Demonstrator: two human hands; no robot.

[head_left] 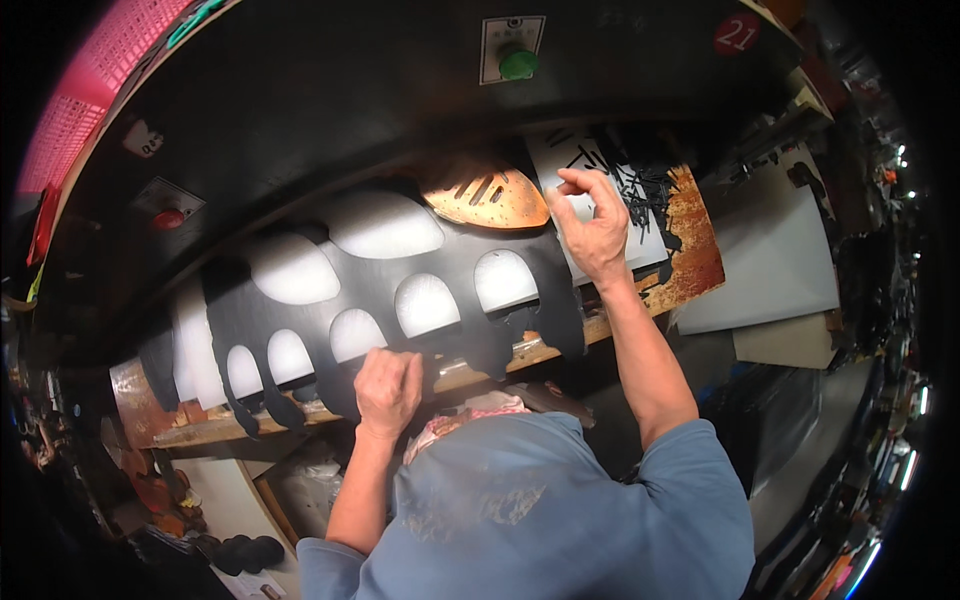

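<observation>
A black sheet with rounded cutouts, white showing through them, lies across the press bed, its front edge in hanging strips. At that edge my left hand is closed in a fist where one strip meets it; the fingertips are hidden. An orange-brown, pointed oval plate with slots rests at the far edge of the sheet. Just right of its tip hovers my right hand, fingers curved and a gap between thumb and forefinger. Nothing shows in that gap. Beneath the hand lies a white board.
Thin black strips are heaped on the board at the right. The dark press head overhangs the bed, with a green button and a red button. A pink basket stands far left. Pale sheets lie right.
</observation>
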